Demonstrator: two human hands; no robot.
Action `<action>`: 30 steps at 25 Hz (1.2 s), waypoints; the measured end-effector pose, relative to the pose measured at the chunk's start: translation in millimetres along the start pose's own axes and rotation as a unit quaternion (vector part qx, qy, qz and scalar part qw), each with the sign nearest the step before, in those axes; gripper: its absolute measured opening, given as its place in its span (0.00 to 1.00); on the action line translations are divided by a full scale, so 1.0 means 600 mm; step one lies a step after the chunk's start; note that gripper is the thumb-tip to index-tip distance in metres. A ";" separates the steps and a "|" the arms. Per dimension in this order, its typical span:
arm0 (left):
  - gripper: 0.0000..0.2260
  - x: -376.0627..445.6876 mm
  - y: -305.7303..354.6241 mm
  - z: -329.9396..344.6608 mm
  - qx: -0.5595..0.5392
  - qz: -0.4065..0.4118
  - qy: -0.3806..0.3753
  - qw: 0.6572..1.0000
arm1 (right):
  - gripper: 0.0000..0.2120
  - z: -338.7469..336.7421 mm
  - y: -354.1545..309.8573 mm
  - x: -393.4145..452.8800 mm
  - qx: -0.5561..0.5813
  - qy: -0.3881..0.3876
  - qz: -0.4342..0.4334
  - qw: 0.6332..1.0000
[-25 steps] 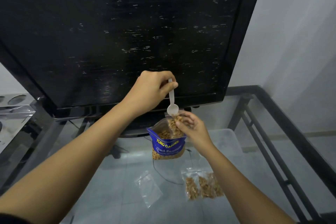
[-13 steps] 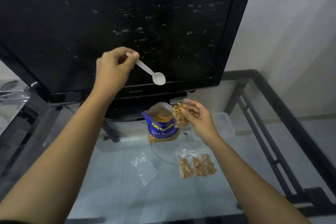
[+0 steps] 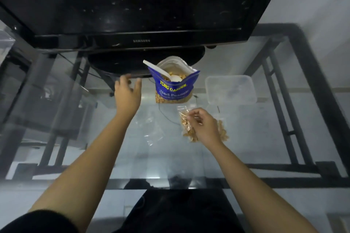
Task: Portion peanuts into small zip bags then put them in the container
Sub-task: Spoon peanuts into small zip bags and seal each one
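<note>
Partly hidden, right hand point(image 3: 203, 126) pinches filled zip bag point(image 3: 186, 126); left hand point(image 3: 127, 93) fingers spread.

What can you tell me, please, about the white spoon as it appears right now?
The white spoon looks like plain plastic, with a slim straight handle and a rounded bowl. It rests tilted in the open mouth of the blue peanut bag, its bowl down on the peanuts and its handle leaning over the bag's left rim, pointing up and left. Neither hand touches it; the left hand is open beside the bag.
</note>
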State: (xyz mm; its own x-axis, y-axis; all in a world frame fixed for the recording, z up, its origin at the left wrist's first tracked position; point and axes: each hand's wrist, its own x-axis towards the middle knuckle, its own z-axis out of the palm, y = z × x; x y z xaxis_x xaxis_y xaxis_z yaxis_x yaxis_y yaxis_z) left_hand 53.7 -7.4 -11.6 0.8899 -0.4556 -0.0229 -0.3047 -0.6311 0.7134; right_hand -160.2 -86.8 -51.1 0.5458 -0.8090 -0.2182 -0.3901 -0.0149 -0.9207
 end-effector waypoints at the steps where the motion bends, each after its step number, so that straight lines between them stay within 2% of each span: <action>1: 0.17 -0.015 -0.041 0.010 0.044 -0.012 -0.037 0.998 | 0.06 0.006 0.009 -0.002 -0.022 -0.010 0.006 1.000; 2: 0.17 -0.031 -0.078 0.019 0.087 -0.015 -0.078 0.993 | 0.04 0.012 0.016 -0.005 -0.043 -0.020 0.014 0.999; 4: 0.20 -0.057 -0.128 0.032 0.146 -0.011 -0.134 0.980 | 0.05 0.019 0.024 -0.009 -0.083 -0.044 0.020 0.995; 7: 0.21 -0.074 -0.146 0.049 0.194 0.026 -0.155 0.968 | 0.11 0.027 0.029 -0.013 -0.155 -0.094 0.024 0.983; 9: 0.19 -0.073 -0.143 0.055 0.188 0.043 -0.148 0.970 | 0.15 0.030 0.028 -0.012 -0.212 -0.106 0.005 0.971; 12: 0.17 -0.065 -0.141 0.058 0.178 0.029 -0.144 0.973 | 0.15 0.036 0.031 -0.004 -0.322 -0.071 -0.072 0.941; 17: 0.08 -0.059 -0.118 0.039 0.148 0.016 -0.189 0.971 | 0.15 0.029 0.035 0.005 -0.338 -0.054 -0.038 0.939; 19: 0.05 -0.060 -0.090 0.011 0.087 0.003 -0.240 0.967 | 0.15 0.021 0.022 -0.004 -0.302 -0.050 -0.047 0.951; 21: 0.02 -0.063 -0.045 -0.027 -0.020 -0.016 -0.308 0.951 | 0.17 0.017 -0.006 -0.012 -0.197 -0.046 -0.025 0.979; 23: 0.01 -0.067 0.012 -0.066 -0.140 -0.029 -0.344 0.928 | 0.26 0.014 -0.061 -0.019 0.014 -0.086 0.045 0.995; 25: 0.04 -0.065 0.066 -0.099 -0.238 -0.034 -0.341 0.909 | 0.30 0.008 -0.116 -0.019 0.203 -0.129 0.085 0.967; 27: 0.03 -0.060 0.111 -0.124 -0.284 -0.023 -0.320 0.904 | 0.22 -0.006 -0.166 -0.014 0.315 -0.114 0.074 0.939; 30: 0.02 -0.047 0.162 -0.152 -0.310 0.005 -0.296 0.904 | 0.16 -0.036 -0.229 0.003 0.314 -0.046 0.003 0.948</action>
State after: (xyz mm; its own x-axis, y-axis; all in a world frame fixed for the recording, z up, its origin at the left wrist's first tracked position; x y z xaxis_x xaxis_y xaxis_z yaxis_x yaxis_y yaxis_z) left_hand 30.1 1.2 122.4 0.4952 -0.8308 -0.2542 0.1001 -0.2360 0.9666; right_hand -121.8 -99.2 81.9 0.6188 -0.7528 -0.2244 0.1093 0.3654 -0.9244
